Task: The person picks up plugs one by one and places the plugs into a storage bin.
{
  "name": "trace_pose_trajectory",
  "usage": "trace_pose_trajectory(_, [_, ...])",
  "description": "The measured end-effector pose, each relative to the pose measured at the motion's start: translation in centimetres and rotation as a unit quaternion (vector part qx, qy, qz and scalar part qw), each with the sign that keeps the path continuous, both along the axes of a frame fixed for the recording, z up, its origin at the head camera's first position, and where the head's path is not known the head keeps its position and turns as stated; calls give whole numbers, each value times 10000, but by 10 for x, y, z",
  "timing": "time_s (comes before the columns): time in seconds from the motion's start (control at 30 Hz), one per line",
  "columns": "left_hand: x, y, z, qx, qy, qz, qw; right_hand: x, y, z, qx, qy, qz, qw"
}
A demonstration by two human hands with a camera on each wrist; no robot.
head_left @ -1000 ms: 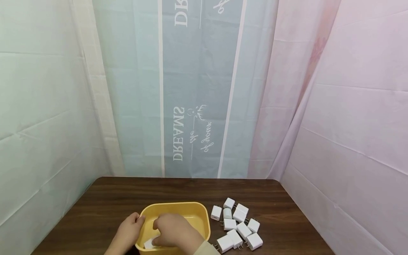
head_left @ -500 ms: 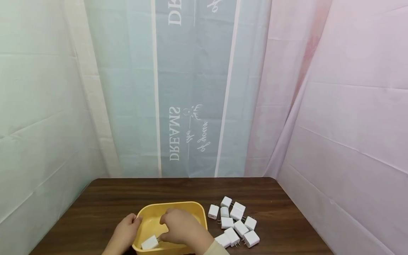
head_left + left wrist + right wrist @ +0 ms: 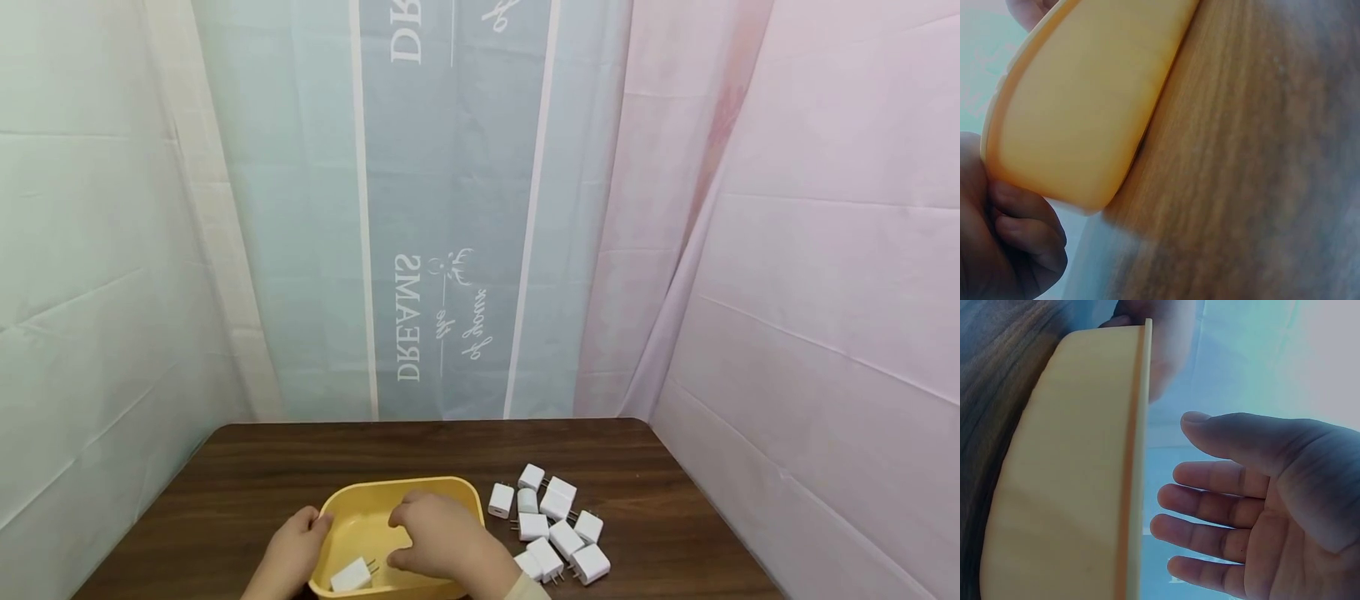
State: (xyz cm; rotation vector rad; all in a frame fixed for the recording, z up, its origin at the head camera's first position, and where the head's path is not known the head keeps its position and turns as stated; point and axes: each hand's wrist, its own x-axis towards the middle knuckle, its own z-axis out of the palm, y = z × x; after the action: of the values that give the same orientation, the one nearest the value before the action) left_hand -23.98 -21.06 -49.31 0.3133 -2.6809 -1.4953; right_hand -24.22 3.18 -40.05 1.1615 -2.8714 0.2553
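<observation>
A yellow plastic bin (image 3: 405, 486) stands near the table's front edge. My left hand (image 3: 291, 552) grips its left wall, thumb at the rim and fingers curled outside, as the left wrist view also shows with the hand (image 3: 1016, 237) at the bin's corner. Inside, at the front left, lies one white charger plug (image 3: 351, 576) with its prongs pointing right. Over the bin is my right hand (image 3: 446, 537), apart from that plug. In the right wrist view this hand (image 3: 1260, 506) has thumb and fingers spread, holding nothing, beside the bin's wall (image 3: 1066, 462).
To the right of the bin, several white charger plugs (image 3: 566, 539) lie in a loose cluster on the dark wooden table (image 3: 315, 454). One of them (image 3: 528, 566) is partly hidden by my right forearm. Cloth curtains (image 3: 480, 208) surround the table at the back and sides.
My right hand has let go of the white charger plug, leaving it in the bin's front left, and moved to the right. The left hand keeps its grip; the view has shifted slightly.
</observation>
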Motion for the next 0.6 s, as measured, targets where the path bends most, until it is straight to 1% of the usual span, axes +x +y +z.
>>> trace_pose_trajectory(0.2, [0, 1, -1, -7, 53, 36, 10000, -3, 10, 4, -136, -46, 48, 9999])
trace_pose_trajectory(0.33, [0, 3, -2, -18, 162, 23, 9999, -6, 18, 6, -187, 219, 115, 9995])
trace_pose_trajectory(0.43, [0, 4, -4, -56, 184, 42, 9998, -9, 23, 7, -252, 335, 107, 9991])
trace_pose_trajectory(0.53, [1, 4, -5, -85, 199, 76, 9997, -12, 29, 7, -386, 223, -16, 9990])
trace_pose_trajectory(0.6, [2, 4, -6, -77, 222, 58, 9997, -14, 32, 7, -425, 250, -141, 9987])
